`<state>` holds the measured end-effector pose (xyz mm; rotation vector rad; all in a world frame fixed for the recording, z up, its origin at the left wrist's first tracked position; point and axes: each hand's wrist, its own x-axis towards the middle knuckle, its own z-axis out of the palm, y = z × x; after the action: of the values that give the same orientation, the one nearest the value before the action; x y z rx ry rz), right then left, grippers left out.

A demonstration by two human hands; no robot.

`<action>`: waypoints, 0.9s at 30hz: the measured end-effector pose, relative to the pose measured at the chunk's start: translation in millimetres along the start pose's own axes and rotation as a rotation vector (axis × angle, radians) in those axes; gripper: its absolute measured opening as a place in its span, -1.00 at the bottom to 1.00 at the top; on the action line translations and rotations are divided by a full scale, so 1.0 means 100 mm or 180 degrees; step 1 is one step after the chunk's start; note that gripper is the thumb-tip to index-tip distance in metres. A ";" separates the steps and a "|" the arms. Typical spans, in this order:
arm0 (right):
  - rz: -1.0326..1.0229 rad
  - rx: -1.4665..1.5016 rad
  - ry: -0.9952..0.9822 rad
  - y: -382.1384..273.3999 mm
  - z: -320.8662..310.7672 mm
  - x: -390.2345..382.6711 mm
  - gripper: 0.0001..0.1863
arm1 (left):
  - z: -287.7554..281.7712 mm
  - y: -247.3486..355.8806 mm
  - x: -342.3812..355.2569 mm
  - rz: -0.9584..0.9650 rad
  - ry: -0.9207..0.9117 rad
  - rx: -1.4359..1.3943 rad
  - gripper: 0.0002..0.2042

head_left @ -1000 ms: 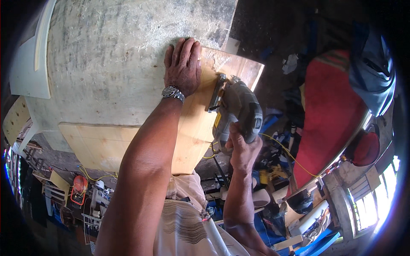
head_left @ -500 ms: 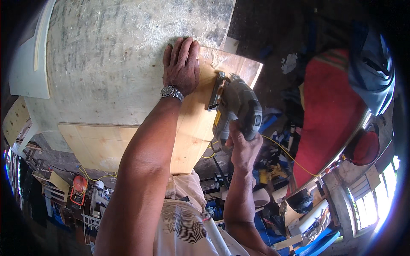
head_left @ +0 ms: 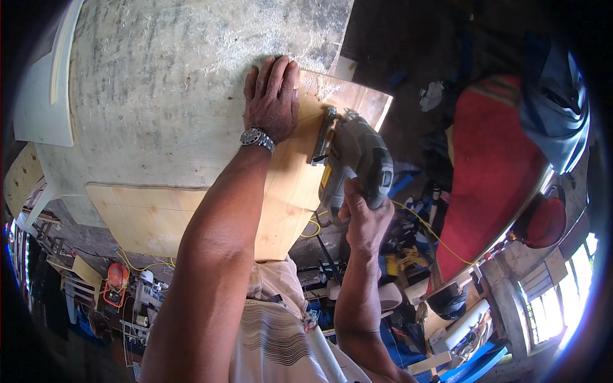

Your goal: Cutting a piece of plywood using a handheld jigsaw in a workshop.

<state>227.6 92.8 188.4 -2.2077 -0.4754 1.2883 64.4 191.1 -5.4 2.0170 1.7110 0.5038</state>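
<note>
My right hand (head_left: 367,220) is wrapped round the handle of a grey and black jigsaw (head_left: 363,147). The saw's metal base plate (head_left: 324,137) rests on a pale wooden board (head_left: 290,182), close to its right edge; the blade is hidden. My left hand (head_left: 271,96) lies flat with fingers stretched forward, pressing on the board's left part and the worktop beside it. A metal watch (head_left: 257,138) is on the left wrist. Sawdust (head_left: 324,88) is scattered on the board beyond the saw.
The board lies on a large, scuffed plywood worktop (head_left: 153,96) sprinkled with dust. A yellow cord (head_left: 434,235) runs off to the right. Beyond it stands a red panel (head_left: 488,153) with blue cloth (head_left: 559,108) at its top. Cluttered tools lie below, and an orange object (head_left: 117,276) sits at lower left.
Hardly anything differs. Both hands, the jigsaw and the board keep their places, with only a very slight shift of the view.
</note>
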 end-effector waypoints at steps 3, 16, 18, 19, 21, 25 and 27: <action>0.0030 0.0049 0.0020 -0.03 0.02 0.01 -0.71 | 0.00 -0.01 0.00 0.0039 0.0063 0.0009 -0.43; -0.0128 -0.0067 0.0028 -0.05 0.02 0.04 -0.74 | -0.01 -0.01 0.00 0.0028 0.0027 0.0035 -0.44; -0.0122 -0.0104 0.0022 -0.06 0.02 0.05 -0.74 | 0.00 -0.01 0.00 0.0042 0.0047 0.0027 -0.44; -0.0143 -0.0052 0.0005 -0.06 0.02 0.05 -0.74 | 0.00 -0.01 0.00 0.0039 0.0048 0.0024 -0.44; -0.0170 0.0001 -0.0015 -0.06 0.02 0.06 -0.74 | 0.01 -0.01 0.00 0.0036 0.0055 0.0022 -0.44; -0.0107 -0.0058 0.0001 -0.07 0.01 0.06 -0.75 | 0.01 0.00 0.00 0.0006 0.0044 0.0027 -0.44; -0.0090 -0.0069 -0.0001 -0.08 0.02 0.07 -0.75 | 0.01 0.00 0.00 0.0012 0.0052 0.0035 -0.44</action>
<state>228.6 103.7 187.9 -2.2108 -0.5211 1.2744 64.5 190.6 -6.0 2.0294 1.7237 0.5145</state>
